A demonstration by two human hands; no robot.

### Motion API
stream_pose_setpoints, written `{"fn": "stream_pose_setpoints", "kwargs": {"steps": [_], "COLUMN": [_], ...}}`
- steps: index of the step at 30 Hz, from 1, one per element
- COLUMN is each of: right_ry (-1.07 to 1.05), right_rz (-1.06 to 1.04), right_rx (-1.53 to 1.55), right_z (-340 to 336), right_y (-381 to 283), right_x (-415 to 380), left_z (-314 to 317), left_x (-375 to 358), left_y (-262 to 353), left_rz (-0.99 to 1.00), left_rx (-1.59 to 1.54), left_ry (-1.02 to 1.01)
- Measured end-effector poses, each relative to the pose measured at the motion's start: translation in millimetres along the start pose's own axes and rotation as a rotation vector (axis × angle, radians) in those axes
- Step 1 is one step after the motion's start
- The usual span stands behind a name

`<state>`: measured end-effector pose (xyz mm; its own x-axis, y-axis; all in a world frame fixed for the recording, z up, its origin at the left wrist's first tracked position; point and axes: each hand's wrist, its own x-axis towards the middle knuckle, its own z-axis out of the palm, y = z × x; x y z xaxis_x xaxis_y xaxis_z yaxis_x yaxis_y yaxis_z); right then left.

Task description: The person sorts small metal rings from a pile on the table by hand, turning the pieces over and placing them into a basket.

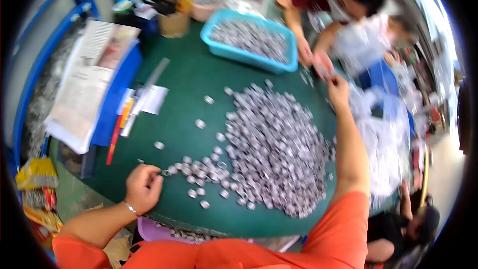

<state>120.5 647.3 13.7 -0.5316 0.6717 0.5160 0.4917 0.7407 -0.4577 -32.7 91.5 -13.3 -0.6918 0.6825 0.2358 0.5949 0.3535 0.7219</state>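
Note:
A large heap of small grey metal rings [279,149] covers the middle of the green table [184,79]. Smaller groups of rings [199,169] lie loose to its left. My left hand [143,188] is at the table's front left edge, its fingers curled beside the nearest loose rings; what it may hold is too small to make out. Beyond the heap, my right hand [338,89] reaches out with its fingers pinched, close to a co-worker's open hand [322,64]. Whatever is between those fingertips is too small to tell.
A blue tray [294,52] full of small grey pieces stands at the back. Papers [89,84], a red pen [113,139] and a ruler [158,72] lie at the left. Clear plastic bags [378,144] line the right. A purple container [147,229] sits below the front edge.

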Motion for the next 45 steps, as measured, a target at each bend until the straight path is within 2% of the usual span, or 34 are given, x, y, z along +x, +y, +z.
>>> {"fn": "stream_pose_setpoints", "kwargs": {"steps": [3, 5, 8, 13, 15, 18, 22, 24, 25, 27, 31, 33, 39, 42, 44, 45], "right_ry": [0.000, -0.036, -0.119, -0.121, -0.115, -0.126, -0.192, -0.195, -0.198, -0.165, -0.236, -0.399, -0.289, -0.250, -0.240, -0.241], "right_rz": [0.169, 0.279, 0.232, 0.212, 0.056, -0.041, 0.041, 0.180, 0.184, 0.038, -0.076, 0.171, 0.235, 0.197, 0.006, 0.006], "right_rx": [0.113, 0.138, 0.201, 0.169, 0.118, 0.000, 0.044, 0.184, 0.180, 0.126, -0.006, 0.186, 0.268, 0.192, -0.003, -0.002], "right_z": [5, 4, 17, 35, 41, 44, 33, 29, 29, 28, 23, 14, 12, 18, 21, 20], "right_y": [49, 46, 52, 35, 33, 29, 15, 9, 10, 13, 21, 22, 44, 31, 26, 25], "right_x": [-14, -23, -29, -23, -20, -19, -19, -22, -24, -28, -29, -24, -23, -27, -33, -34], "left_z": [3, 3, 5, 4, 4, 3, 2, 2, 3, 3, 2, 2, 2, 2, 2, 1], "left_x": [-2, -3, -5, -5, -5, -4, -3, -3, -3, -3, -2, -3, -4, -3, -2, -2], "left_y": [-7, -7, -12, -11, -11, -9, -8, -8, -8, -8, -7, -8, -10, -8, -7, -7], "left_rz": [-0.010, -0.012, -0.006, -0.014, -0.007, 0.011, 0.006, 0.012, 0.019, 0.027, 0.035, 0.027, -0.002, 0.006, 0.011, 0.019], "left_rx": [-0.045, -0.023, -0.017, 0.026, 0.038, 0.040, 0.038, 0.036, 0.030, 0.035, 0.044, 0.034, 0.021, 0.028, 0.034, 0.038], "left_ry": [-0.018, -0.030, -0.032, -0.043, -0.035, -0.051, -0.064, -0.064, -0.060, -0.063, -0.070, -0.073, -0.075, -0.076, -0.079, -0.081]}}
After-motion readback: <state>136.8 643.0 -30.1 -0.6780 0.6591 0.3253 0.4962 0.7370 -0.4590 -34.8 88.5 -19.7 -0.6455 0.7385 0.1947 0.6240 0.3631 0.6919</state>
